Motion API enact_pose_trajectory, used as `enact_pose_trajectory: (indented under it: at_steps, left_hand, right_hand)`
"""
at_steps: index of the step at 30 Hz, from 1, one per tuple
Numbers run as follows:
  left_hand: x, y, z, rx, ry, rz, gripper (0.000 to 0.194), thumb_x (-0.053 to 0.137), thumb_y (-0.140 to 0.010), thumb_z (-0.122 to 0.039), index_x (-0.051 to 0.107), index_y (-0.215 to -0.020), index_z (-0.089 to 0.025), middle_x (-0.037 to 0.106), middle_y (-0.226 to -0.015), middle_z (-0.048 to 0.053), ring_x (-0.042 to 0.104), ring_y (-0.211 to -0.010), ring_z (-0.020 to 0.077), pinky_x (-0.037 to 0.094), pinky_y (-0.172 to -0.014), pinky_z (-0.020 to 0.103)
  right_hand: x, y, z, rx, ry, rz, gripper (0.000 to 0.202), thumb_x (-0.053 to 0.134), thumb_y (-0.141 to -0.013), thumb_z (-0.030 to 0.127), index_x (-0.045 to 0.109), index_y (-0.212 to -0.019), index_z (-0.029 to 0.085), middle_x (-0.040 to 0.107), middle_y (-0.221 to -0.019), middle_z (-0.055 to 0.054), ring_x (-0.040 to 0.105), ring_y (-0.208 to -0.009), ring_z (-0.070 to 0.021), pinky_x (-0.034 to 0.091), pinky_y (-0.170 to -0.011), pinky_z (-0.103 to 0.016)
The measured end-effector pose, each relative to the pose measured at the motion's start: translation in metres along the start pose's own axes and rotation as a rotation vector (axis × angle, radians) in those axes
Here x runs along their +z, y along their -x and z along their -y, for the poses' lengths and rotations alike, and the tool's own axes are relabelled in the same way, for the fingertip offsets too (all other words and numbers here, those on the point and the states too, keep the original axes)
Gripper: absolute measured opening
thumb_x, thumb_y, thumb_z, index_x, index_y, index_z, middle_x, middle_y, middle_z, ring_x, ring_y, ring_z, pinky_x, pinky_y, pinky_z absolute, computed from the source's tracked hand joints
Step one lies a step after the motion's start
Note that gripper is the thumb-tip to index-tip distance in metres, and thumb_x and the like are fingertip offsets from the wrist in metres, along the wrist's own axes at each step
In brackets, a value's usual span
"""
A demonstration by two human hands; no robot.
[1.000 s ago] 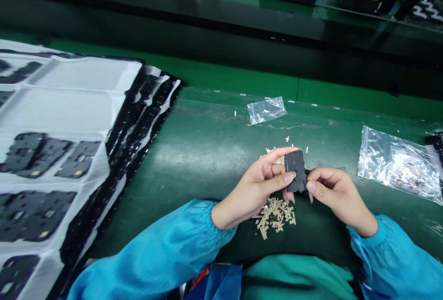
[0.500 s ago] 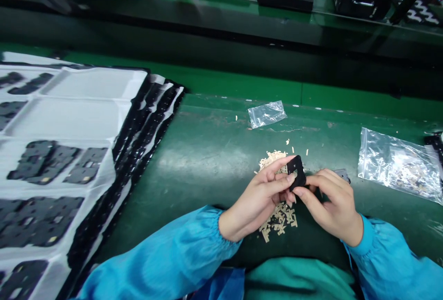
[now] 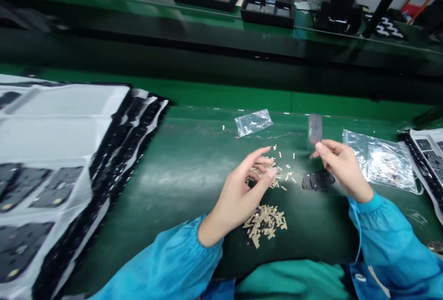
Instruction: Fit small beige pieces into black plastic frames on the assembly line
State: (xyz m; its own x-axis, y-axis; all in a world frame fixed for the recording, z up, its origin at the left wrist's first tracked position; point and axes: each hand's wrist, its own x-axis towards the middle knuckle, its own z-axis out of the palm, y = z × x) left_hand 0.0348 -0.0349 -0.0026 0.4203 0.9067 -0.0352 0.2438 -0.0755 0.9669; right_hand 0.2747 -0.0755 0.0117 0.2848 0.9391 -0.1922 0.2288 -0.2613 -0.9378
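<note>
My right hand (image 3: 341, 164) pinches a thin dark plate (image 3: 315, 128) by its lower end and holds it upright above the green table; the plate is blurred. Below it, flat dark plates (image 3: 317, 181) lie on the table beside my right hand. My left hand (image 3: 244, 189) is open, fingers apart, over a pile of small pale pieces (image 3: 273, 181), partly hidden by the fingers. A second pile of larger beige pieces (image 3: 265, 224) lies nearer to me. Between the plates and the upper pile are a few scattered pale bits (image 3: 290, 175).
Stacked white trays (image 3: 51, 141) with dark plates stand at the left. A small clear bag (image 3: 254, 123) lies beyond my hands, a larger filled bag (image 3: 384, 161) at the right. Another tray (image 3: 429, 154) is at the right edge. Black boxes (image 3: 268, 7) sit on the back shelf.
My hands have moved apart. My left hand has let go of the dark part; my right hand now lifts a plate. More of the dark plates on the table show, and the view has shifted.
</note>
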Motion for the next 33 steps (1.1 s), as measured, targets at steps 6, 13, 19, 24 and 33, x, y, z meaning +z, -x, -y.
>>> enact_pose_trajectory:
  at_steps: [6, 13, 19, 24, 33]
  left_hand:
    - [-0.005, -0.001, 0.004, 0.105, -0.185, 0.101, 0.023, 0.062, -0.098, -0.034, 0.07, -0.116, -0.022, 0.073, -0.106, 0.006, 0.065, -0.094, 0.0207, 0.051, -0.085, 0.035]
    - [-0.028, -0.013, -0.007, 0.246, -0.464, 0.296, 0.011, 0.067, -0.092, -0.027, 0.075, -0.098, -0.022, 0.074, -0.092, 0.004, 0.062, -0.094, 0.0234, 0.046, -0.085, 0.037]
    - [-0.021, -0.001, -0.011, 0.314, -0.619, 0.652, 0.01, 0.078, -0.085, -0.028, 0.073, -0.085, -0.02, 0.065, -0.082, 0.002, 0.059, -0.088, 0.0226, 0.041, -0.073, 0.032]
    - [-0.01, 0.005, -0.004, 0.4, -0.669, 0.658, 0.012, 0.078, -0.084, -0.023, 0.068, -0.078, -0.019, 0.061, -0.078, 0.002, 0.056, -0.085, 0.0225, 0.037, -0.069, 0.032]
    - [-0.016, 0.004, -0.008, 0.358, -0.651, 0.69, 0.011, 0.078, -0.083, -0.022, 0.067, -0.084, -0.019, 0.062, -0.081, 0.002, 0.056, -0.088, 0.0233, 0.037, -0.07, 0.033]
  right_hand:
    - [-0.034, 0.013, -0.013, -0.088, 0.259, 0.045, 0.039, 0.07, -0.089, 0.05, 0.074, -0.104, 0.014, 0.068, -0.073, -0.004, 0.058, -0.065, -0.0187, 0.046, -0.06, -0.031]
    - [-0.002, 0.047, -0.008, -0.36, 0.622, 0.4, 0.014, 0.065, -0.096, 0.028, 0.077, -0.1, 0.022, 0.071, -0.08, -0.004, 0.063, -0.074, -0.0208, 0.045, -0.069, -0.034]
    - [0.034, 0.054, -0.01, -0.423, 0.776, 0.607, 0.009, 0.071, -0.09, 0.019, 0.073, -0.099, 0.022, 0.07, -0.08, 0.0, 0.065, -0.077, -0.0212, 0.04, -0.068, -0.032]
    - [0.039, 0.055, -0.013, -0.384, 0.754, 0.6, 0.005, 0.07, -0.087, 0.016, 0.07, -0.087, 0.021, 0.064, -0.068, 0.004, 0.06, -0.065, -0.0162, 0.035, -0.062, -0.029]
    - [0.027, 0.058, -0.007, -0.242, 0.684, 0.569, 0.005, 0.072, -0.083, 0.02, 0.071, -0.087, 0.022, 0.059, -0.061, 0.006, 0.059, -0.058, -0.0137, 0.035, -0.058, -0.027]
